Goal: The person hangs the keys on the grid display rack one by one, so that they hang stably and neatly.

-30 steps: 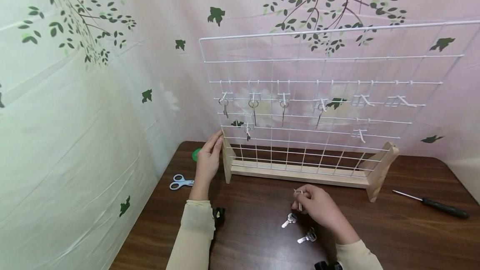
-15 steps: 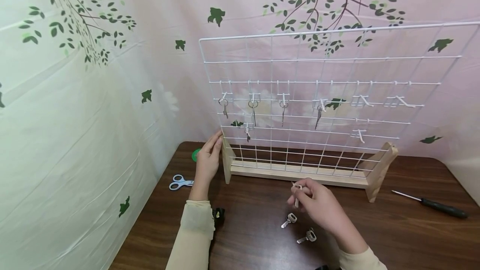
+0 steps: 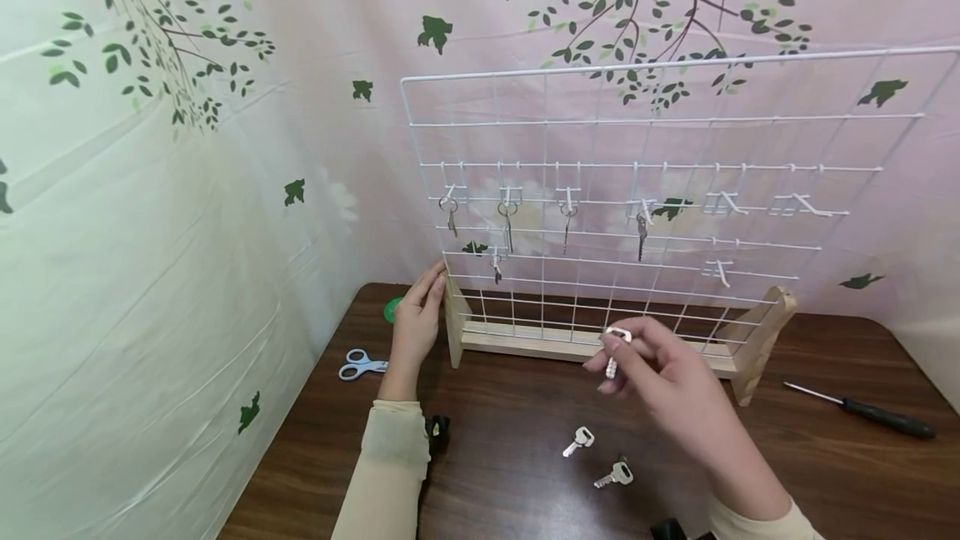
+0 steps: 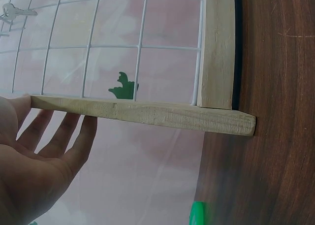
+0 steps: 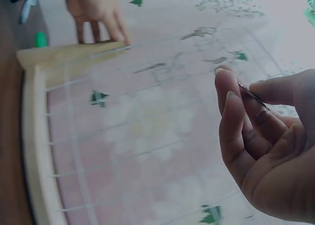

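From the head view, the right hand (image 3: 667, 373) is up off the table (image 3: 810, 457), pinching a small silver key (image 3: 615, 348) between thumb and fingertips, just in front of the lower wires of the white wire rack (image 3: 637, 190). That key hangs from the fingers, teeth down, near the middle of the rack's wooden base (image 3: 585, 344). The left hand (image 3: 416, 319) rests with straight fingers against the rack's left wooden post (image 3: 453, 319), near the table's back left corner. Two more keys (image 3: 596, 457) lie on the table toward the front edge, below the right hand. Five keys hang on hooks (image 3: 510, 219) across the rack's left half. A pair of scissors (image 3: 360, 363) lies at the left edge, a screwdriver (image 3: 862, 411) toward the right edge, and something green (image 3: 392, 309) sits behind the left hand.

Left wrist view now: the left hand (image 4: 37, 161) is wide, fingers flat along the wooden post (image 4: 147, 114), with the wire rack (image 4: 123, 43) behind.

Right wrist view: the right hand (image 5: 266, 146) has curled fingers, the thin key (image 5: 253, 96) nipped edge-on between thumb and forefinger; the left hand (image 5: 96, 11) shows far off on the post (image 5: 69, 52).
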`<state>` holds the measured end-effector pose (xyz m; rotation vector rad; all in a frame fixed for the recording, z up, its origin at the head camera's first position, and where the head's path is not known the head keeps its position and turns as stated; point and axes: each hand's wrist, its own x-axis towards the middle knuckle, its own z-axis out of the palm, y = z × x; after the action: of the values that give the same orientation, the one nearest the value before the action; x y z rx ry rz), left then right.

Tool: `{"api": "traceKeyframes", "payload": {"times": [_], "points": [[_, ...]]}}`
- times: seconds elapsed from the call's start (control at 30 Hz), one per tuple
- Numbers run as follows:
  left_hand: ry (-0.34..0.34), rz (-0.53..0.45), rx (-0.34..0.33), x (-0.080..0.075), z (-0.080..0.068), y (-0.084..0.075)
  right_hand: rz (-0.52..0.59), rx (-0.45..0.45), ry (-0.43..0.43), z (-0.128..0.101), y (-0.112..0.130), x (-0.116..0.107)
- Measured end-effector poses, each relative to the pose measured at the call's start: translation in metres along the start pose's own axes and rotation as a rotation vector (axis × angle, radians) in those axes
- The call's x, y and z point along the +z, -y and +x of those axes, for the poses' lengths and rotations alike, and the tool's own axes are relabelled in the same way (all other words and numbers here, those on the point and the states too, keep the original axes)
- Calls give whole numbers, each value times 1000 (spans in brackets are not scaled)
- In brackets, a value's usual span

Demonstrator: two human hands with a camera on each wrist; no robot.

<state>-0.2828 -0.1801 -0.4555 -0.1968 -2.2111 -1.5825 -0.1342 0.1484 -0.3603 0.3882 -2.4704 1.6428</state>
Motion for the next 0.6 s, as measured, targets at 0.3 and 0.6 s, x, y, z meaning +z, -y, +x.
{"api": "traceKeyframes", "payload": {"times": [0.3, 0.6], "points": [[-11, 18, 6, 1, 0, 1, -60, -113, -131, 7, 24, -35], [-14, 20, 14, 1, -1, 1, -81, -44, -228, 14, 29, -60]]}}
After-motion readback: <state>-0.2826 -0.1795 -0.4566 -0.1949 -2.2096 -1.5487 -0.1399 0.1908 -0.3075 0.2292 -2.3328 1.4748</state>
